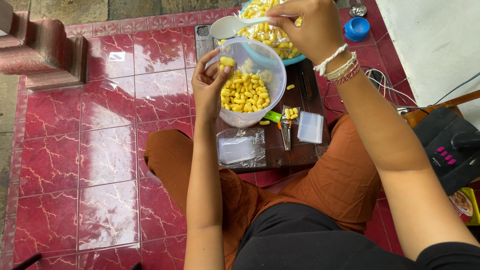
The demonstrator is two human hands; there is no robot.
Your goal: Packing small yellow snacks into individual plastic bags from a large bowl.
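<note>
Yellow snack pieces (245, 95) are lying in a clear plastic tub (260, 65) that is sitting on a low dark wooden bench (295, 150), just beyond my left hand (211, 85). I am judging this as a portioning step: the left hand is pinching open a small clear bag (226, 62), with one yellow piece showing at its mouth, while the right hand (310, 27) is closed around the handle of a white spoon (230, 26) hovering just above the bag.

The spoon's bowl is looking empty to me, so the next move is likely calling for a dip into the tub below the right hand, then a steady tip into the bag while the left keeps its mouth spread.

Nearer me than the left hand, a pack of empty clear bags (241, 148) is resting on the bench; a filled little bag (290, 114) and a loose stack of bags (310, 127) are lying below the right wrist. A larger bag of the same snack (265, 32) is partly hidden behind the right hand and cut off at the top edge. I cannot make out how full the small bag is.
</note>
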